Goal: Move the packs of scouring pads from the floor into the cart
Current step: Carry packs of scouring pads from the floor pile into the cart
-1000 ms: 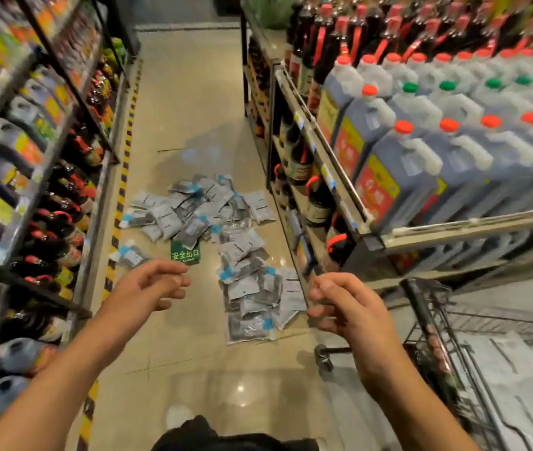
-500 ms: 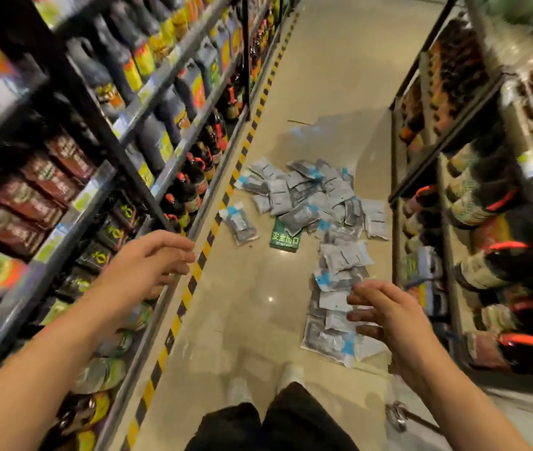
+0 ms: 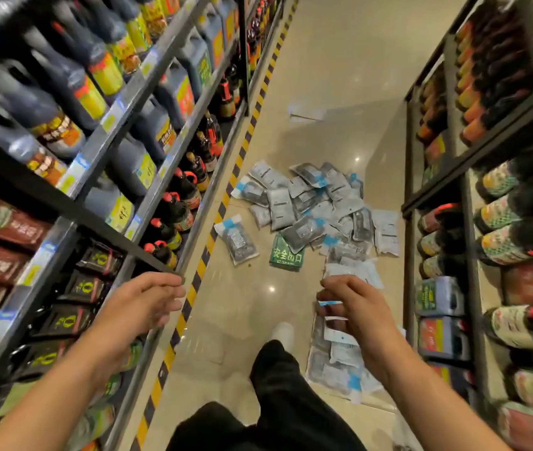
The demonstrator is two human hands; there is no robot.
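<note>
Several packs of scouring pads (image 3: 313,206), grey pads in clear bags with blue and white labels, lie scattered in a heap on the aisle floor ahead. More packs (image 3: 336,362) lie close below my right hand. One pack (image 3: 237,239) lies apart at the left of the heap. My left hand (image 3: 143,305) hovers in the air by the left shelf, fingers loosely curled, holding nothing. My right hand (image 3: 353,305) hovers above the near packs with fingers apart and empty. The cart is out of view.
Shelves of dark sauce bottles and jugs (image 3: 135,102) line the left side, with more bottles (image 3: 499,203) on the right shelf. A yellow-black hazard stripe (image 3: 222,203) runs along the left shelf base. A green floor sign (image 3: 287,253) lies under the heap. My leg and shoe (image 3: 283,333) are below.
The view has swung left and away from the cart, which has left the frame. I have stepped nearer the packs, and both empty hands have come lower over the floor.
</note>
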